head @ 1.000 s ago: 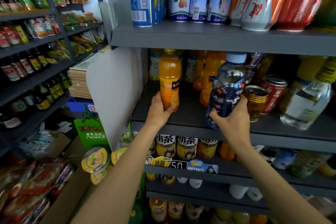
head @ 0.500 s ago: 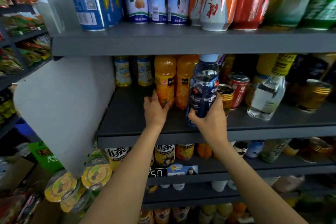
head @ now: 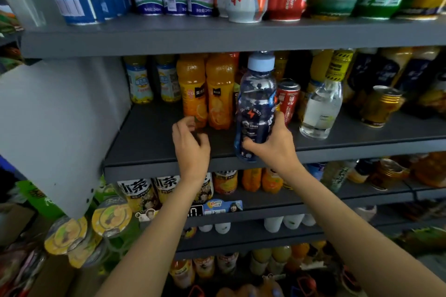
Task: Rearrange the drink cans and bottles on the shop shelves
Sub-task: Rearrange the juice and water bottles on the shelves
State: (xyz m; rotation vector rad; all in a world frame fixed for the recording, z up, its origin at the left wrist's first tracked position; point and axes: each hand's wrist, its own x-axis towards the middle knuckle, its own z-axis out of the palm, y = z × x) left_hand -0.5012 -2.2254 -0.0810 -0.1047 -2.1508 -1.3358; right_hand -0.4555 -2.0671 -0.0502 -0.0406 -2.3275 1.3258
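While the right hand grips the blue bottle at the middle shelf's front edge, the left hand hovers loosely curled, empty, beside the orange bottles; placing is in hand; next, seat it upright beside them.

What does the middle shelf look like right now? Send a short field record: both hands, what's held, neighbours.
left hand: fingers loosely curled, holding nothing, just in front of two orange juice bottles
right hand: grips dark blue plastic bottle with pale blue cap
blue bottle: upright, base at grey shelf's front edge
right neighbours: red can, clear bottle
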